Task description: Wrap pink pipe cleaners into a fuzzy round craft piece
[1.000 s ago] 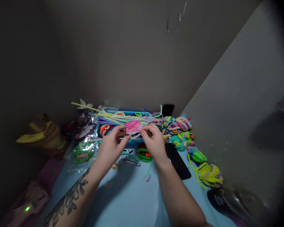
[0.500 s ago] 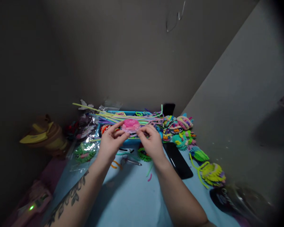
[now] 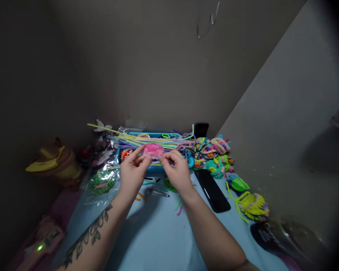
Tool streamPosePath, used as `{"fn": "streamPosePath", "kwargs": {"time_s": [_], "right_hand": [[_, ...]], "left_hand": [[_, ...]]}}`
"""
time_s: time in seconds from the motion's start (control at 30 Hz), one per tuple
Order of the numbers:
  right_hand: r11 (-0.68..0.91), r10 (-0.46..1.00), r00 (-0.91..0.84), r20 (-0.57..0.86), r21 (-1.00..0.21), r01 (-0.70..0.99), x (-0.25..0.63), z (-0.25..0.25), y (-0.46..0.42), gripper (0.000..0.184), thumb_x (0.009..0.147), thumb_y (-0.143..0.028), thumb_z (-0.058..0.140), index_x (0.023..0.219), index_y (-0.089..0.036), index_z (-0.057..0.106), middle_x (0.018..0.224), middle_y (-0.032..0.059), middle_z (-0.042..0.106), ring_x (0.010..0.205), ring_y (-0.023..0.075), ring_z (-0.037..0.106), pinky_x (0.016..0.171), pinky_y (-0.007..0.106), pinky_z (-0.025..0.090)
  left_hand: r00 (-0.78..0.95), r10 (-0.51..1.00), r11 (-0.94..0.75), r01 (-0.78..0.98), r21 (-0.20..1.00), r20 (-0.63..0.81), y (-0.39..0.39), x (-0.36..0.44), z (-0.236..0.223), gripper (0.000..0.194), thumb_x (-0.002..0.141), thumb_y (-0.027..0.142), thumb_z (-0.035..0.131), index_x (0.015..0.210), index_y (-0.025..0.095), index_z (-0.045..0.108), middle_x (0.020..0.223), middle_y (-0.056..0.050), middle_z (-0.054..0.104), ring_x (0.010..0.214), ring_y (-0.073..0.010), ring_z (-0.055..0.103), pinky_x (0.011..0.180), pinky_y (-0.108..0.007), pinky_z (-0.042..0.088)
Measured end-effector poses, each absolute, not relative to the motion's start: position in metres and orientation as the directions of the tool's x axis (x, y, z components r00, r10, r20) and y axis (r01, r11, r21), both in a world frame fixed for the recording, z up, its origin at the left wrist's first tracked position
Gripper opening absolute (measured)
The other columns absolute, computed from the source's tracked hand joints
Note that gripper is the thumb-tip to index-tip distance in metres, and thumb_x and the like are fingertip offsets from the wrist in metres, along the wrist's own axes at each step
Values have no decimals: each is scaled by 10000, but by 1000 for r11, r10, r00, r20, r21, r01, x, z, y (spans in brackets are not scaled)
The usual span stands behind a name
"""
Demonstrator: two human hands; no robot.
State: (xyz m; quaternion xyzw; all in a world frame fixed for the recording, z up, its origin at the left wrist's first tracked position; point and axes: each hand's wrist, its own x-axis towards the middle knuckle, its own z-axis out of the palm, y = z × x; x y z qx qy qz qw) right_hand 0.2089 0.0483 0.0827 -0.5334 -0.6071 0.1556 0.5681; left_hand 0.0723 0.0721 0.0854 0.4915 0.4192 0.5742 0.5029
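A round, flat pink piece (image 3: 153, 149) with a paler, shiny rim is held up between my two hands; its exact kind I cannot make out. My left hand (image 3: 133, 165) pinches its left edge with fingers and thumb. On the lower right edge, my right hand (image 3: 175, 167) closes thumb and fingertips. Behind the piece lies a blue tray (image 3: 155, 169) heaped with pastel pipe cleaners (image 3: 130, 137). Below the hands, a small silver pointed tool (image 3: 160, 193) rests on the light blue cloth (image 3: 155, 237). A green fuzzy piece (image 3: 170, 184) is partly hidden by my right hand.
Right of my hands lies a black phone (image 3: 213, 191). Colourful fuzzy pipe-cleaner pieces (image 3: 214, 168) line the right side, with a yellow one (image 3: 254, 207) nearer. Clear plastic bags (image 3: 101, 184) and a yellow-brown pot (image 3: 56, 165) are at left. Walls rise behind and right.
Both hands and the pink piece have shifted slightly left. The pink piece looks a little more tilted; both hands keep their hold.
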Motion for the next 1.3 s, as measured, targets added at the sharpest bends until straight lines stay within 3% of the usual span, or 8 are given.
{"fn": "streamPosePath", "kwargs": {"time_s": [0.1,0.2,0.33,0.4,0.57,0.8,1.07,1.3], "right_hand": [[382,825,217,522,-797,468,214,83,50,152,832,-223,579,683,-202,600,730,10,565,714,156,538,664,269,430],[378,823,222,523,-795,474,223,85,51,155,825,-224,583,672,-202,600,728,9,563,718,159,542,660,271,429],[386,826,179,534,-768,511,230,88,51,139,820,-211,579,686,-201,612,740,14,564,728,162,554,678,279,435],[407,837,107,536,-741,534,230,90,50,140,825,-192,566,692,-203,610,738,12,559,736,164,557,694,284,437],[423,841,43,539,-705,569,223,89,48,116,827,-165,558,727,-198,608,842,40,543,844,181,566,785,309,455],[501,839,-108,533,-681,534,216,88,44,96,846,-143,551,782,-190,605,988,62,517,1007,176,545,919,319,428],[503,845,-134,518,-685,528,220,88,46,86,838,-139,566,775,-177,610,963,53,541,969,168,555,887,313,444],[516,734,-6,680,-551,656,229,84,36,205,842,-188,584,1045,-206,613,1093,86,570,1071,210,541,943,378,442]], "left_hand": [[66,985,-149,-135,980,159,76,70,84,616,698,350,737,1256,140,583,590,44,543,531,-81,470,538,-205,396],[151,952,-283,108,953,266,81,63,84,515,735,374,700,1209,186,629,776,-33,637,729,-164,585,691,-291,487],[209,813,-567,495,658,544,84,51,88,313,779,357,665,1068,240,698,1116,-88,598,1069,-252,558,931,-411,458],[328,743,-662,483,573,583,84,47,90,249,827,324,619,1048,229,684,1213,-96,581,1141,-248,544,976,-411,443],[516,668,-743,420,522,536,84,43,91,180,879,274,544,1026,202,619,1153,-100,646,1103,-226,591,952,-391,473],[681,621,-757,391,524,388,86,31,91,570,874,305,548,1404,229,354,1463,-109,408,1352,-242,382,1114,-413,337],[714,585,-746,288,600,384,90,34,92,408,850,297,566,1251,231,527,1335,-89,524,1284,-241,448,1078,-411,379],[607,744,-557,335,760,278,98,36,86,406,816,349,574,1189,189,572,1239,-90,602,1143,-243,567,1007,-393,443]]}}
